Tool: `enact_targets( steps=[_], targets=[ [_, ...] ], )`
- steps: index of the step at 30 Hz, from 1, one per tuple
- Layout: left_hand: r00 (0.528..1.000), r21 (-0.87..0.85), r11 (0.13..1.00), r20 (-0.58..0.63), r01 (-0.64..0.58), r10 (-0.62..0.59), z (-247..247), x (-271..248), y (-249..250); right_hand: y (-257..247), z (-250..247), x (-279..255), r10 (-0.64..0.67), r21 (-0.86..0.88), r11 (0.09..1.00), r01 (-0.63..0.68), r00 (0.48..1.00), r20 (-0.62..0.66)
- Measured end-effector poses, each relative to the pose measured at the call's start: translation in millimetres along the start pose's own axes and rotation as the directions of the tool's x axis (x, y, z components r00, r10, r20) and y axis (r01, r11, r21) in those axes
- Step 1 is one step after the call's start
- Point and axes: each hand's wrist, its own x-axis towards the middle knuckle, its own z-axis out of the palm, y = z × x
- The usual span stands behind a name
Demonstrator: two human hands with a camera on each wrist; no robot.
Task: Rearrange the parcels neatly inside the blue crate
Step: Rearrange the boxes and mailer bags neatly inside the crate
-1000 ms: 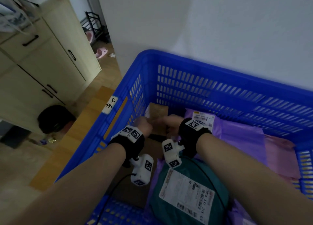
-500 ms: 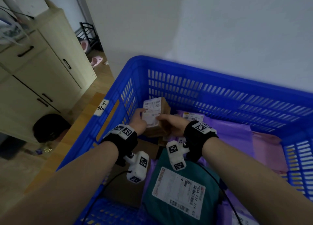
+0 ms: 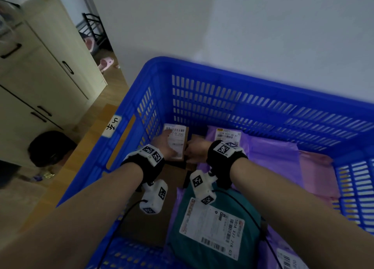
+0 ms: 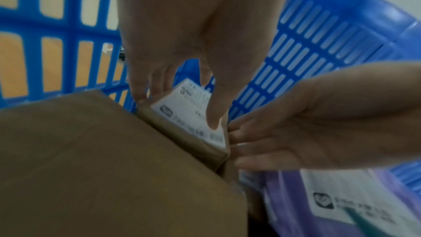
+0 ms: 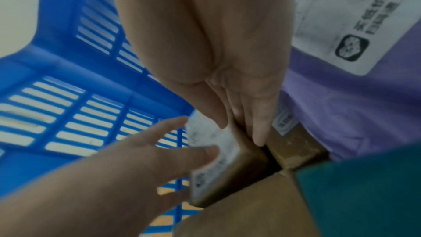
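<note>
The blue crate [image 3: 222, 68] holds several parcels. A small brown box [image 3: 178, 145] with a white label on top sits in its far left corner, against a larger brown box [image 4: 91, 168]. My left hand [image 3: 165, 145] pinches it, thumb on the label and fingers down its left side [image 4: 178, 109]. My right hand [image 3: 194, 149] grips its right edge, with the fingers [image 5: 258, 138] in the gap beside another brown box [image 5: 293, 147]. A teal parcel [image 3: 178, 244] lies near me, a purple one [image 3: 273, 153] and a pink one [image 3: 317, 173] to the right.
The crate stands against a white wall [image 3: 242, 26]. A cream cabinet [image 3: 50, 76] and a black round object [image 3: 50, 147] stand on the floor to the left. Cables run from the cameras on my wrists over the parcels.
The small box has been turned label-up between both hands and moved toward the crate's far left corner, where it now lies lower and flatter.
</note>
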Motion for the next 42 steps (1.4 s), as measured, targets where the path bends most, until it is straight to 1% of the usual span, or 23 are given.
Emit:
enact_targets(
  steps=[3, 5, 8, 11, 13, 15, 17, 19, 22, 24, 26, 30, 33, 35, 38, 40, 42],
  targets=[
    [0.998, 0.076, 0.997, 0.059, 0.021, -0.026, 2, 3, -1, -6, -5, -15, -0.098, -0.12, 0.989, 0.09, 0.994, -0.057],
    [0.996, 0.131, 0.991, 0.087, 0.017, -0.029, 2, 5, -2, -11, -14, -26, -0.162, -0.162, 0.976, 0.145, 0.982, -0.097],
    [0.998, 0.164, 0.986, 0.059, -0.018, 0.009, 2, 2, 1, -13, -39, -51, -0.209, -0.117, 0.975, 0.19, 0.961, -0.18],
    [0.994, 0.139, 0.984, -0.014, -0.11, 0.113, 5, -1, 11, -4, -68, -68, -0.229, -0.04, 0.973, 0.226, 0.935, -0.269],
    [0.986, 0.08, 0.984, -0.021, -0.162, 0.165, 11, -3, 21, 11, -83, -75, -0.214, -0.046, 0.976, 0.211, 0.906, -0.365],
    [0.981, -0.006, 0.981, 0.02, -0.194, 0.194, 18, -3, 33, 28, -97, -79, -0.199, -0.107, 0.98, 0.168, 0.851, -0.486],
    [0.973, -0.063, 0.979, 0.116, -0.193, 0.199, 25, -5, 44, 44, -107, -83, -0.176, -0.156, 0.982, 0.105, 0.805, -0.566],
    [0.962, -0.094, 0.983, 0.214, -0.155, 0.172, 31, -7, 51, 58, -112, -87, -0.127, -0.161, 0.986, 0.038, 0.793, -0.596],
    [0.949, -0.169, 0.984, 0.294, -0.062, 0.11, 38, -9, 59, 72, -112, -90, -0.038, -0.103, 0.994, -0.025, 0.825, -0.565],
    [0.942, -0.185, 0.982, 0.325, -0.02, 0.08, 41, -12, 64, 77, -109, -89, -0.035, -0.106, 0.994, -0.026, 0.845, -0.534],
    [0.943, -0.204, 0.979, 0.328, 0.012, 0.057, 43, -16, 67, 79, -104, -89, -0.066, -0.141, 0.99, -0.009, 0.853, -0.518],
    [0.947, -0.299, 0.951, 0.319, 0.074, 0.027, 43, -19, 67, 77, -96, -90, -0.148, -0.235, 0.972, 0.025, 0.841, -0.52],
    [0.95, -0.277, 0.958, 0.31, 0.071, 0.019, 40, -19, 66, 69, -91, -94, -0.26, -0.371, 0.927, 0.056, 0.808, -0.528],
    [0.966, -0.227, 0.973, 0.257, 0.027, 0.034, 33, -18, 67, 62, -89, -94, -0.336, -0.381, 0.914, 0.141, 0.79, -0.513],
    [0.993, -0.137, 0.989, 0.087, -0.061, 0.074, 12, -14, 67, 42, -85, -96, -0.421, -0.403, 0.881, 0.248, 0.8, -0.428],
    [0.995, -0.095, 0.991, 0.001, -0.098, 0.098, -5, -16, 68, 25, -82, -97, -0.47, -0.433, 0.85, 0.3, 0.805, -0.364],
    [0.994, -0.094, 0.99, -0.045, -0.106, 0.102, -18, -14, 63, 9, -77, -94, -0.495, -0.457, 0.827, 0.326, 0.808, -0.32]
  ],
)
